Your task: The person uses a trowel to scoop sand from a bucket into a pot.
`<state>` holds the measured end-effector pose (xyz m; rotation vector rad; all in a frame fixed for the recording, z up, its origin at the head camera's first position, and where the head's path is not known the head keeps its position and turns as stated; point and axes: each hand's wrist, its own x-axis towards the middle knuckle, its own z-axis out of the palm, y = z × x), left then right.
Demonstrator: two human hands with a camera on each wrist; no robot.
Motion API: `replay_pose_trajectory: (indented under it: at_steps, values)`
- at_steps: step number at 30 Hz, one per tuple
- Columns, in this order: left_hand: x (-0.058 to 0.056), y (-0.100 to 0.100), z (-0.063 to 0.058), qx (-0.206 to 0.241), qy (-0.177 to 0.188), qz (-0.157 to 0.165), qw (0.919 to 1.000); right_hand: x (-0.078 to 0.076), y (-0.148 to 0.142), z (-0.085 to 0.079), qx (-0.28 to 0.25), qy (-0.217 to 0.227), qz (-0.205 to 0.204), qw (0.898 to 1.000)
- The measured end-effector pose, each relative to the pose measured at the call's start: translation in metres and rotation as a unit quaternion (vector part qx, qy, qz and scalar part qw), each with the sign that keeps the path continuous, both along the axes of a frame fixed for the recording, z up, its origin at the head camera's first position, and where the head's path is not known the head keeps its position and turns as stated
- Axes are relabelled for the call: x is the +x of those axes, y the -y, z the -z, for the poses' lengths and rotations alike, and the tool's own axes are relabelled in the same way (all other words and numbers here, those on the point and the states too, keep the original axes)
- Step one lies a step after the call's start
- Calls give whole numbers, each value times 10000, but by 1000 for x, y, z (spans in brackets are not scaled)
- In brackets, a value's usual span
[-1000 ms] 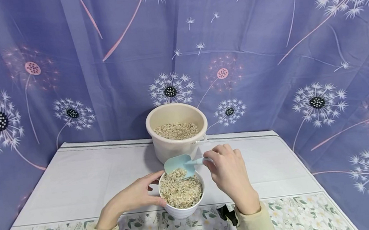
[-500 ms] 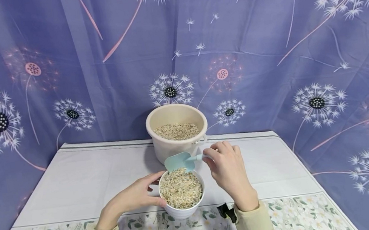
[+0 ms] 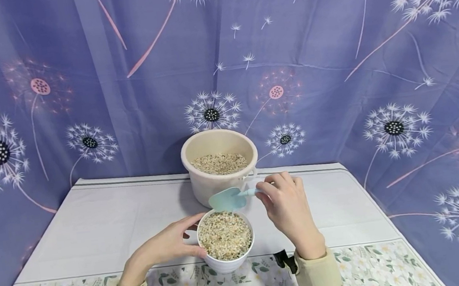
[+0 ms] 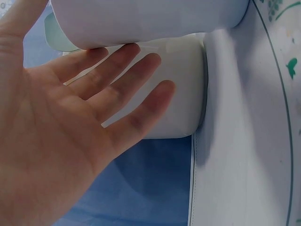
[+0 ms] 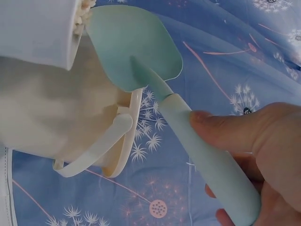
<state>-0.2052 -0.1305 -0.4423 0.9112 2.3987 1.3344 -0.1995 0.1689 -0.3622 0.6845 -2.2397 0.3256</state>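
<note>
A white cup-shaped pot (image 3: 225, 264) stands on the table, full to near its rim with coarse pale grains (image 3: 226, 236). My left hand (image 3: 168, 241) steadies its left side, thumb on the near side and index finger at the far side. In the left wrist view, the left hand's fingers (image 4: 131, 110) are nearly straight and spread, some tips touching the pot. My right hand (image 3: 286, 209) grips the handle of a light blue trowel (image 3: 228, 199) between thumb and fingers. The trowel's blade is tilted at the pot's far rim, its back towards the head camera.
A cream bucket (image 3: 213, 189), part filled with similar grains (image 3: 220, 163), stands just behind the pot. Its handle (image 5: 94, 146) hangs at the side. A patterned blue curtain (image 3: 145, 110) closes off the back; a white and floral cloth (image 3: 107, 223) covers the table.
The trowel has risen off the grains towards the pot's far rim and turned, and the heap under it has flattened. My left hand and the pot have stayed in place.
</note>
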Motion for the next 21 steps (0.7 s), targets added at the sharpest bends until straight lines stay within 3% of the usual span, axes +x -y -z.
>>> replay_pose_trajectory:
  at_steps: [12, 21]
  values:
    - [0, 0, 1, 107, 29, 47, 9999, 0, -1, -1, -55, -12, -58, 10000]
    - [0, 0, -1, 200, 110, 52, 9997, -6, -6, 4, -423, 91, -216, 9988]
